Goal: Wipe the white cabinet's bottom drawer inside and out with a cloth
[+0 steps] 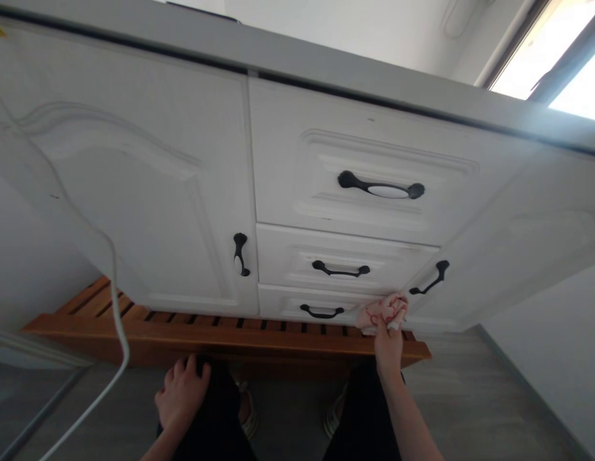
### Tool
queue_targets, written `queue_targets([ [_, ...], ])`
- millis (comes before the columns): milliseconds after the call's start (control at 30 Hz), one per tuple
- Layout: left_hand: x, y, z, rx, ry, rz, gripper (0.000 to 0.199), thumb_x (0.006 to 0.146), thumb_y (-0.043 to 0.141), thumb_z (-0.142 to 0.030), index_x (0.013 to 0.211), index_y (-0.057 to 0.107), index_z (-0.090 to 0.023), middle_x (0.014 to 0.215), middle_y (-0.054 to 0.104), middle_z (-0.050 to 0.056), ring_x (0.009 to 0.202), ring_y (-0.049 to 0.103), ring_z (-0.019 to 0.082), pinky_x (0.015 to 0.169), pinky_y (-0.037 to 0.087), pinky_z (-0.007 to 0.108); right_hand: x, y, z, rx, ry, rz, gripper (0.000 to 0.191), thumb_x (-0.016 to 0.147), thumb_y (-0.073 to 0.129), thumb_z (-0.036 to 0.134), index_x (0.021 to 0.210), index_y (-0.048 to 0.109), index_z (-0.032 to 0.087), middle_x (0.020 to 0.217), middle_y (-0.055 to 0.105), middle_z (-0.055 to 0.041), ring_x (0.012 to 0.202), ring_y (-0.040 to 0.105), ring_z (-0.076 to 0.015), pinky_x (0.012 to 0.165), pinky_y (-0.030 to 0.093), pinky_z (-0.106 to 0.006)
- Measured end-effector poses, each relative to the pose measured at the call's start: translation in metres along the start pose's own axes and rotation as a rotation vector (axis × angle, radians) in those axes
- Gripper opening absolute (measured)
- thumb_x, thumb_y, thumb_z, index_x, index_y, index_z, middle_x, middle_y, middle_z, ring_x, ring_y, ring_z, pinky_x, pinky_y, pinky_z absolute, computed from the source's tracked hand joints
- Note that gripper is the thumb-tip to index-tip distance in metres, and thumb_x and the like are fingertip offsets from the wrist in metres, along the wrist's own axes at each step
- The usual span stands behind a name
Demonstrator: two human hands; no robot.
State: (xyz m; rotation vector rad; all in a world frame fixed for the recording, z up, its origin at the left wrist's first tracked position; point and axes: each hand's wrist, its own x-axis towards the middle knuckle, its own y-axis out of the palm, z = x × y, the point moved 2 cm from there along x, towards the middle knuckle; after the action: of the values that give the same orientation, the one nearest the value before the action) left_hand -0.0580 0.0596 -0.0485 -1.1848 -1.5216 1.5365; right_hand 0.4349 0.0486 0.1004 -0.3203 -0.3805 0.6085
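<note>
Right arm stretched forward and up, right hand point(388, 346) closed around a pink cloth point(382, 312), pressing it against the lower right corner of the bottom drawer point(288, 306), just beside the black handle point(428, 280) of the right cabinet door point(518, 256). Left arm bent, left hand point(181, 392) resting palm-down on the left knee point(215, 403), fingers loosely spread, holding nothing. Wooden slatted rack point(221, 333) under the cabinet; white cable point(118, 301) hanging at left.

Single head-worn camera, low and close before white cabinet point(182, 192), facing forward and tilted so drawers point(345, 192) loom overhead; knees, floor point(470, 397) at bottom edge. No second view.
</note>
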Motion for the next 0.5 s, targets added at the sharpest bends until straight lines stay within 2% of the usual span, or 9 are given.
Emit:
queue_targets([
  [67, 0.000, 0.000, 0.000, -0.003, -0.003, -0.008, 0.063, 0.096, 0.016, -0.051, 0.138, 0.051, -0.021, 0.138, 0.056, 0.016, 0.128, 0.050, 0.036, 0.088, 0.046, 0.052, 0.007, 0.006, 0.003, -0.033, -0.029, -0.064, 0.090, 0.087, 0.048, 0.060, 0.155, 0.032, 0.003, 0.149, 0.046, -0.0287, 0.136, 0.048, -0.0398, 0.113, 0.036, -0.054],
  [167, 0.001, -0.001, -0.003, 0.007, -0.007, -0.010, 0.060, 0.096, 0.018, -0.050, 0.135, 0.054, -0.021, 0.134, 0.058, 0.016, 0.125, 0.051, 0.036, 0.086, 0.045, 0.050, 0.005, 0.024, 0.011, -0.053, -0.113, -0.094, 0.083, 0.089, 0.049, 0.056, 0.152, 0.037, 0.002, 0.147, 0.046, -0.0303, 0.138, 0.044, -0.0406, 0.116, 0.032, -0.057],
  [333, 0.001, -0.007, -0.014, 0.036, 0.013, -0.030, 0.054, 0.097, 0.019, -0.046, 0.127, 0.057, -0.019, 0.127, 0.060, 0.016, 0.122, 0.052, 0.034, 0.082, 0.043, 0.046, -0.020, 0.055, 0.036, -0.112, -0.395, -0.203, 0.074, 0.099, 0.044, 0.038, 0.161, 0.018, 0.008, 0.162, 0.026, -0.0264, 0.152, 0.024, -0.0352, 0.123, 0.021, -0.060],
  [400, 0.001, -0.009, -0.017, 0.044, 0.015, -0.036, 0.053, 0.097, 0.021, -0.045, 0.127, 0.057, -0.019, 0.126, 0.060, 0.016, 0.122, 0.052, 0.034, 0.082, 0.042, 0.045, -0.035, 0.064, 0.042, -0.119, -0.428, -0.181, 0.068, 0.100, 0.043, 0.033, 0.161, 0.022, 0.013, 0.163, 0.026, -0.0238, 0.153, 0.023, -0.0336, 0.123, 0.021, -0.060],
  [500, 0.002, -0.009, -0.019, 0.052, 0.012, -0.037, 0.051, 0.097, 0.022, -0.044, 0.124, 0.058, -0.019, 0.122, 0.061, 0.016, 0.120, 0.053, 0.034, 0.081, 0.042, 0.045, -0.057, 0.077, 0.047, -0.116, -0.437, -0.077, 0.055, 0.098, 0.043, 0.026, 0.152, 0.041, 0.016, 0.158, 0.031, -0.0233, 0.150, 0.029, -0.0339, 0.120, 0.027, -0.060],
])
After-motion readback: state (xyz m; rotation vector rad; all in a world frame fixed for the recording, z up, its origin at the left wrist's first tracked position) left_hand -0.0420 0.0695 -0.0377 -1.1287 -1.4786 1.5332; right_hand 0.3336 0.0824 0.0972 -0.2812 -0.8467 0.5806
